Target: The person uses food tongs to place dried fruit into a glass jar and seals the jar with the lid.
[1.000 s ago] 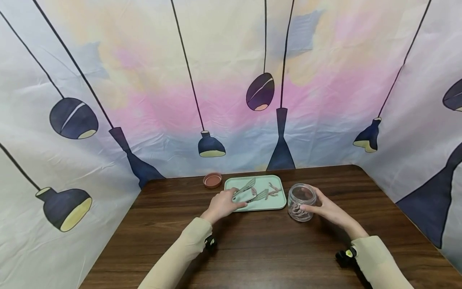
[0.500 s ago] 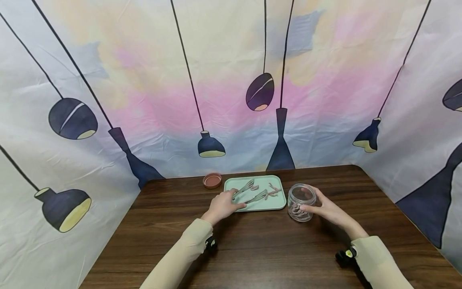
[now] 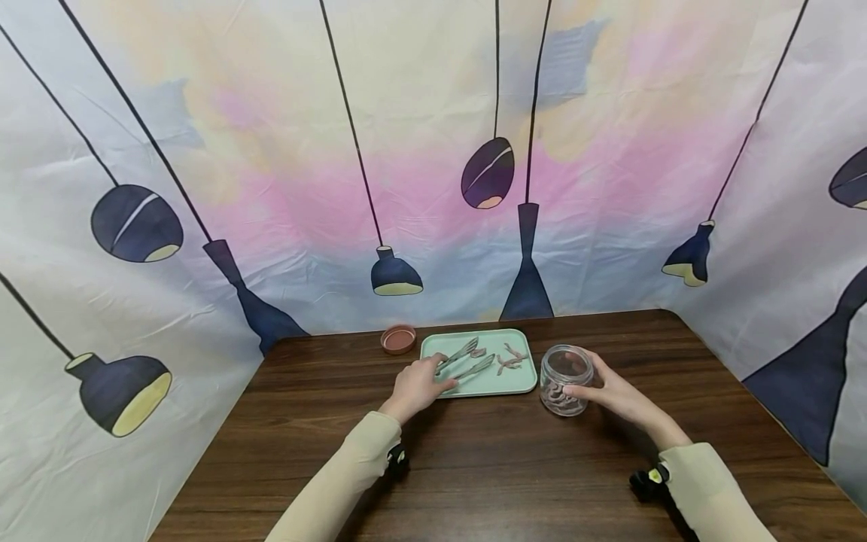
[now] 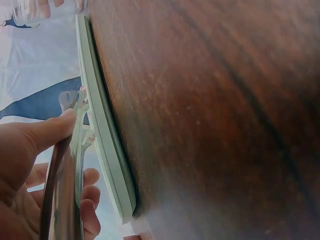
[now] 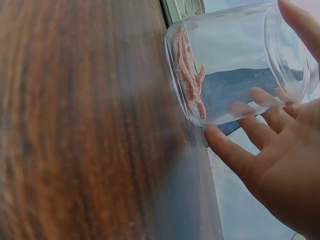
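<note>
My left hand (image 3: 416, 385) grips metal tongs (image 4: 65, 190), thumb on one arm and fingers around the other. The tongs' two slotted heads stand apart, low over a pale green tray (image 3: 497, 387). Beside the far head lies a small pinkish piece (image 3: 478, 352). Several thin, pinkish, branching pieces (image 3: 509, 365) lie on the tray's right half. My right hand (image 3: 612, 391) holds a clear, lidless jar (image 3: 555, 369) around its side, upright on the table. Similar pinkish pieces (image 5: 189, 75) lie at the jar's bottom.
A reddish-brown round lid (image 3: 398, 339) lies at the table's back edge, left of the tray. The dark wooden table (image 3: 501, 467) reaches back to a hanging cloth (image 3: 433, 188) printed with lamps.
The tongs' near head has shifted left, away from the branching pieces and closer to the far head. My right hand and the jar have stayed in place.
</note>
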### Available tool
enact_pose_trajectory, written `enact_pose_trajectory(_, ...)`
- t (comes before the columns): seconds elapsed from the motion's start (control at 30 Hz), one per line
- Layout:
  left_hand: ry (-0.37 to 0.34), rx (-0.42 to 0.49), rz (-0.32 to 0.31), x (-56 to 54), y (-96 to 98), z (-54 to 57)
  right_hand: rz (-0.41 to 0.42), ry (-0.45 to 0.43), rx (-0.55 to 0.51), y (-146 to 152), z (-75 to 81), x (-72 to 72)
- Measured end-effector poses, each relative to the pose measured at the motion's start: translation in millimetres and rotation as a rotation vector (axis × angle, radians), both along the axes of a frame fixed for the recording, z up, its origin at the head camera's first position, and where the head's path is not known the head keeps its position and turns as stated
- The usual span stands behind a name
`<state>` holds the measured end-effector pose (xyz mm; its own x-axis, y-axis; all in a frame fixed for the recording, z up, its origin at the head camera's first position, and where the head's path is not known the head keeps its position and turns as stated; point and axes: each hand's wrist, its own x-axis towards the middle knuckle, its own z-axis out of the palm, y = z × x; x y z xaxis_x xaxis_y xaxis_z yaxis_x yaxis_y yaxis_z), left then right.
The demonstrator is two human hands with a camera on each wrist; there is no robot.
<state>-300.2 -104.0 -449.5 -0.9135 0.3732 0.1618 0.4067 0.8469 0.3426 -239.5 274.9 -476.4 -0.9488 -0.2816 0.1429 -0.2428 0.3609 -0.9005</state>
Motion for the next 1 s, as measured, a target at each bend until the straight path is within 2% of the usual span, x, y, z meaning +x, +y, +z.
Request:
enact_pose_trajectory(0.3,0.055,0.015,0.003,-2.4,0.2,-0.3,-0.001,-0.001,-0.001,0.1,-0.6,-1.0)
enact_pose_trajectory(0.53,0.068,0.024,0.005,-6.0,-0.9,-2.8,0.001,0.000,0.000,0.1,-0.9,-1.0)
enact_pose_trajectory(0.77,0.132,0.031,-0.010,-4.5,-1.4,-1.1,-0.004,-0.010,0.003,0.2,-1.8,-1.4)
enact_pose_trajectory(1.0,0.126,0.025,-0.008,-4.3,-0.9,-1.8,-0.007,-0.013,-0.002,0.6,-1.8,-1.8)
